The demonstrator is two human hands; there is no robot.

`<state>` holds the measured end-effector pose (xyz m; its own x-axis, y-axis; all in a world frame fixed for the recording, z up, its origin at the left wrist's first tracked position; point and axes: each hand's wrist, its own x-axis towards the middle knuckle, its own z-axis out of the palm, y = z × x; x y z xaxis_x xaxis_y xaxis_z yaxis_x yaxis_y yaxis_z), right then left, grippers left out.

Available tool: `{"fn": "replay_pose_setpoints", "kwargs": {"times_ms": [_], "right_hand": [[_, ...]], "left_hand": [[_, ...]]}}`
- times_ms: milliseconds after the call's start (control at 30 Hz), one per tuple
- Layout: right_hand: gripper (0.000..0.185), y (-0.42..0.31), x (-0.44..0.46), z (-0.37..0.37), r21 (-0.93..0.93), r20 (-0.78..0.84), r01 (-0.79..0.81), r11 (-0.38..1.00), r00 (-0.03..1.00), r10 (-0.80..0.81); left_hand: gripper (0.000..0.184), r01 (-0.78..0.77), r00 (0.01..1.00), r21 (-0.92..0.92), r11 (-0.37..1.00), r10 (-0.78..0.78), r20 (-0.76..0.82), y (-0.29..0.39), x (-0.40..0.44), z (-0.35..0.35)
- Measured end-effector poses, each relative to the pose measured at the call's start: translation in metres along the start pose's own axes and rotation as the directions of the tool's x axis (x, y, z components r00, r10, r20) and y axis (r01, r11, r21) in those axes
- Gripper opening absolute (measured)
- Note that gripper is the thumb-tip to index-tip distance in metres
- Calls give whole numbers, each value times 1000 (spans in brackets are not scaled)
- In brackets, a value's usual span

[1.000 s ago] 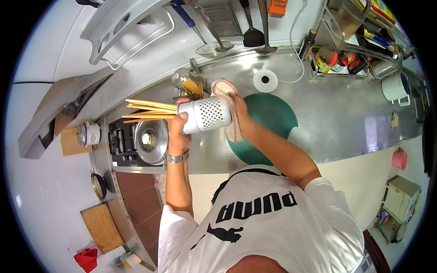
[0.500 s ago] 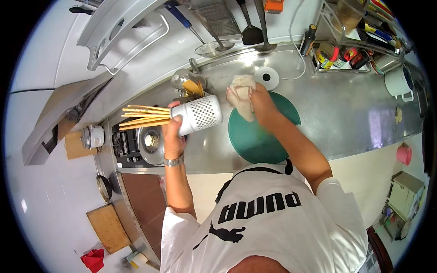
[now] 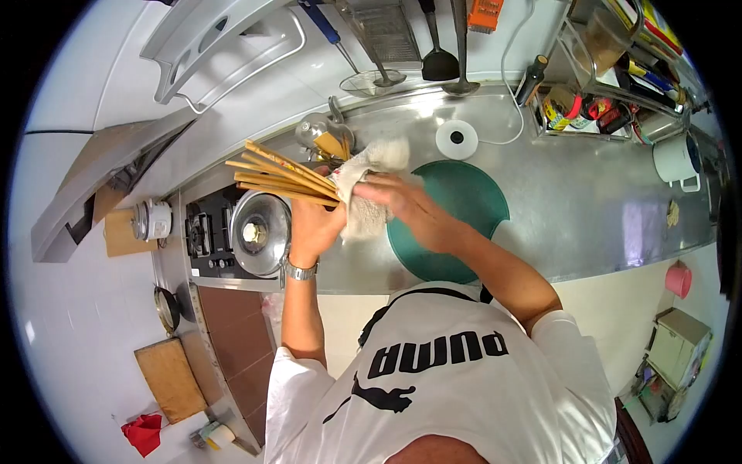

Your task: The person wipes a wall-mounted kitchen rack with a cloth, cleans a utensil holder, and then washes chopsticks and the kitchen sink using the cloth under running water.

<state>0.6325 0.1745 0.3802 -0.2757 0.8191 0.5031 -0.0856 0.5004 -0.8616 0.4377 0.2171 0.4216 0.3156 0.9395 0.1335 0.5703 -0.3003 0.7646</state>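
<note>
The right hand (image 3: 411, 207) touches a cloth (image 3: 368, 223) beside wooden chopsticks (image 3: 297, 170)

Your right hand (image 3: 410, 209) is smeared by blur, so how its fingers press on the cloth (image 3: 367, 220) cannot be told, and the cloth's upper edge is smeared too. The cloth and your fingers hide the holder and the lower ends of the chopsticks (image 3: 270, 182), which overlap too much to count. Most of your left hand's fingers (image 3: 328, 220) are out of sight behind what you hold. Your right hand and forearm cover part of the green board (image 3: 468, 193). Lettering on the jars (image 3: 558, 107) is too small to read. The top edge cuts off the ladle's handle (image 3: 460, 31) and the orange grater (image 3: 485, 15); the bottom edge crops your shirt (image 3: 464, 402).
</note>
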Motion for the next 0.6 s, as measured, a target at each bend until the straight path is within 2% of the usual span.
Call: {"fn": "replay_pose_setpoints", "kwargs": {"times_ms": [33,67,100,167,233,300,333,367,433,467,500,567,600], "right_hand": [[43,5,0,1,163,-2,-63,985,998,64],[49,7,-1,4,97,1,-132,987,991,132],[49,7,0,4,92,7,-127,988,992,127],[57,6,2,6,115,33,-187,976,982,184],[59,6,3,6,102,51,-196,975,980,192],[61,9,4,5,92,64,-206,974,978,201],[64,11,3,4,106,91,-245,964,967,236],[67,11,3,2,118,118,-286,951,955,273],[69,4,6,-2,82,145,-288,954,951,275],[71,1,6,-3,51,168,-292,955,945,280],[71,0,6,-3,49,171,-291,956,945,279],[72,-1,8,0,190,107,-307,933,951,291],[72,-4,9,0,188,108,-305,934,951,289]], "left_hand": [[39,-18,999,91,996,21,-28,1,-1,-1],[31,-213,977,169,962,215,7,4,2,-4],[31,-214,976,169,962,217,-2,13,4,-7],[26,-128,987,111,986,115,115,33,3,-8],[26,-134,989,133,982,123,86,32,3,-6],[27,1,984,134,991,-25,179,30,4,-5],[38,-46,981,148,988,17,195,26,4,-5],[38,-48,982,147,988,19,190,27,4,-5],[54,-18,977,200,980,-26,214,31,4,-5],[71,-72,979,198,978,31,201,30,3,-3],[71,-71,980,197,978,31,197,29,2,-2],[78,-64,996,236,970,47,75,28,0,-1],[86,-39,994,192,981,18,107,27,1,-4]]}}
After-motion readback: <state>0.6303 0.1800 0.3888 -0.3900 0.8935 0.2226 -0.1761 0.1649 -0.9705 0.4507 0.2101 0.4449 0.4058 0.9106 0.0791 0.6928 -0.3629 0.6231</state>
